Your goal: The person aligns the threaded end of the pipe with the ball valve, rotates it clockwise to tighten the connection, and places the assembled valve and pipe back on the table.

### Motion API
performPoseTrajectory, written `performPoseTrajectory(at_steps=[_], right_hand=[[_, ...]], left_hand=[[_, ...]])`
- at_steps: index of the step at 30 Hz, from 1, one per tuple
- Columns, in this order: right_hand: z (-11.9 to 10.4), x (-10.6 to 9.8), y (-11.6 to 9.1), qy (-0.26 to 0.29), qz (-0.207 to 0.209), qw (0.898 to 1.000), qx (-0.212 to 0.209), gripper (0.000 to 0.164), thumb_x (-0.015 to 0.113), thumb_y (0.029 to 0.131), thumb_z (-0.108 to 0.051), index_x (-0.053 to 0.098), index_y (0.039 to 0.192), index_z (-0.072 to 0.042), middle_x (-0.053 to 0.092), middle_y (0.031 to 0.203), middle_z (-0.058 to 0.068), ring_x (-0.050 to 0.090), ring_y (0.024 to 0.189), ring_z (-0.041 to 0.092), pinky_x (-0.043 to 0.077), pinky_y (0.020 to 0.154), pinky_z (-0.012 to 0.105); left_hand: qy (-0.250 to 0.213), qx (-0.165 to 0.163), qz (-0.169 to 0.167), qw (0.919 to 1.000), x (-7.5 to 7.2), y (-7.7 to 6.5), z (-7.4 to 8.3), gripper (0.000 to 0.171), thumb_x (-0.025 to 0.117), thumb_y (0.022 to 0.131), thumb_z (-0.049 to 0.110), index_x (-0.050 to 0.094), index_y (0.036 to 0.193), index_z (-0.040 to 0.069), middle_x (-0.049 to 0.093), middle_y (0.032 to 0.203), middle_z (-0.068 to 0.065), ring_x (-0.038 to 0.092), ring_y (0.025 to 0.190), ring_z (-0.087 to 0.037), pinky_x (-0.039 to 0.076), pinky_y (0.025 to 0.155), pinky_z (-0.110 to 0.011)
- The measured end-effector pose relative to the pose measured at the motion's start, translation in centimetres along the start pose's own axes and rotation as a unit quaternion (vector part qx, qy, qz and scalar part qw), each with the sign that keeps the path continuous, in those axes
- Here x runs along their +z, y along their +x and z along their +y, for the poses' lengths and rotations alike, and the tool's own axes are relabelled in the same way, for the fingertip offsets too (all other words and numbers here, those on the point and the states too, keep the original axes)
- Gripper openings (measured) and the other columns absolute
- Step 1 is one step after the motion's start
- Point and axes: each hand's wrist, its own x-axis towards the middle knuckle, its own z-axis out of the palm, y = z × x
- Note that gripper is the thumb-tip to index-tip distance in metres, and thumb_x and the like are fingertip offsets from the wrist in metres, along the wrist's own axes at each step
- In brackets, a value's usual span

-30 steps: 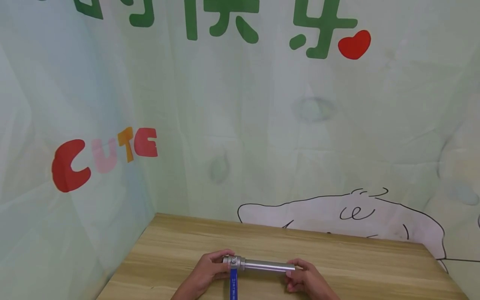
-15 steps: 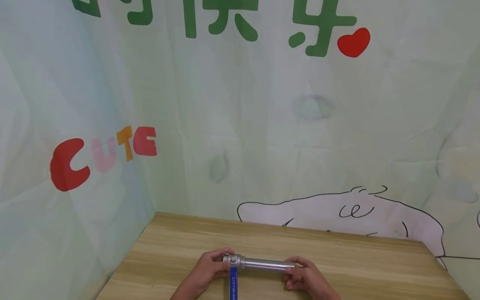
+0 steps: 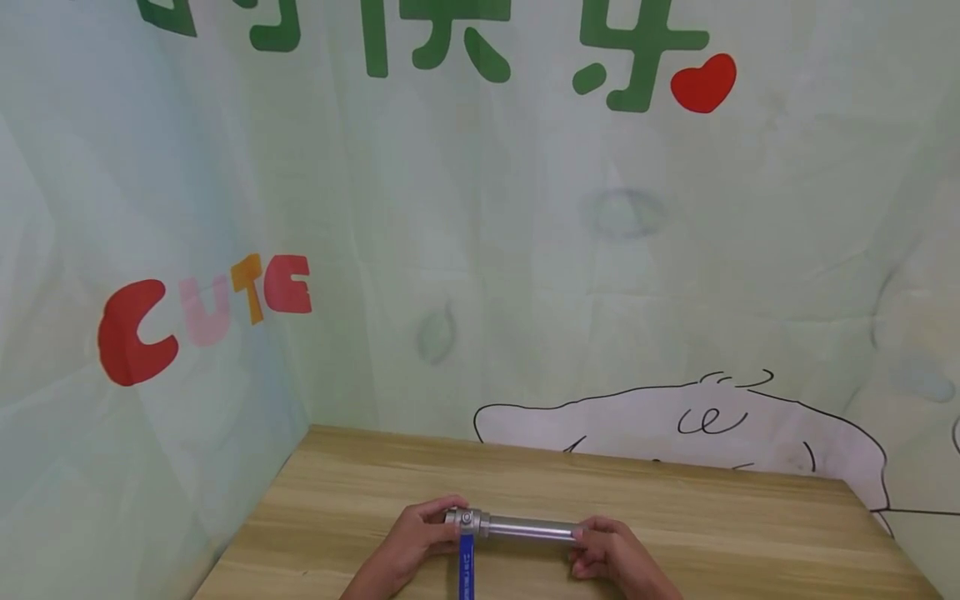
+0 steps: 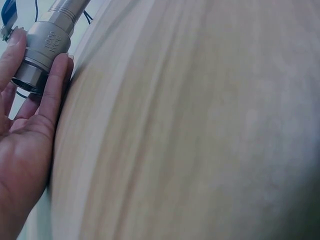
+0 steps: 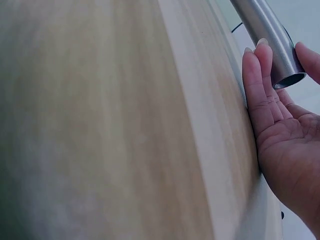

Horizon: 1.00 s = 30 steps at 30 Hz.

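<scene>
A steel ball valve (image 3: 469, 522) with a blue lever handle (image 3: 467, 567) is joined to a shiny metal pipe (image 3: 532, 529), lying crosswise over the wooden table. My left hand (image 3: 408, 537) grips the valve body from the left, thumb on the near side. In the left wrist view, the open threaded port of the valve (image 4: 31, 77) sits between thumb and fingers. At the other end, my right hand (image 3: 611, 550) pinches the pipe. The right wrist view has the hollow pipe end (image 5: 289, 80) between the thumb and extended fingers.
The wood-grain table (image 3: 360, 467) meets a pale printed cloth backdrop (image 3: 525, 292) at its back and left edges. Coloured letters (image 3: 138, 333), green characters and a red heart (image 3: 703, 83) decorate the cloth. The blue lever points toward the body, running past the bottom of the head view.
The right fingers have shifted slightly and now cover the pipe's right tip in the head view. The left hand and valve stay nearly where they were.
</scene>
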Motion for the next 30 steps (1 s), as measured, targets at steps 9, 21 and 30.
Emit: performPoseTrajectory(at_steps=[9, 21, 30], right_hand=[[-0.26, 0.23, -0.11, 0.001, 0.005, 1.000, -0.009, 0.039, 0.058, 0.085, -0.017, 0.047, 0.114, 0.007, 0.060, 0.088, 0.017, 0.060, 0.075, 0.024, 0.053, 0.072, 0.039], [-0.18, 0.13, 0.00, -0.003, 0.004, 1.000, 0.006, 0.039, 0.057, 0.087, -0.023, 0.051, 0.108, 0.009, 0.061, 0.088, 0.016, 0.061, 0.076, 0.022, 0.053, 0.073, 0.037], [-0.10, 0.08, -0.05, -0.002, 0.003, 1.000, -0.005, 0.040, 0.058, 0.084, -0.016, 0.047, 0.114, 0.007, 0.060, 0.088, 0.016, 0.061, 0.075, 0.023, 0.053, 0.072, 0.038]], left_hand=[[0.001, -0.009, 0.006, 0.9999, -0.30, 0.16, -0.16, 0.041, 0.067, 0.075, -0.001, 0.057, 0.115, -0.005, 0.056, 0.113, -0.017, 0.059, 0.093, -0.027, 0.052, 0.077, -0.041], [-0.006, -0.007, 0.001, 1.0000, -0.37, 0.11, -0.43, 0.041, 0.066, 0.075, -0.003, 0.056, 0.115, -0.007, 0.058, 0.110, -0.017, 0.059, 0.092, -0.028, 0.052, 0.077, -0.040], [0.000, -0.001, -0.002, 1.0000, -0.22, -0.04, -0.15, 0.041, 0.066, 0.075, -0.002, 0.056, 0.115, -0.007, 0.058, 0.108, -0.017, 0.059, 0.090, -0.027, 0.052, 0.076, -0.040]])
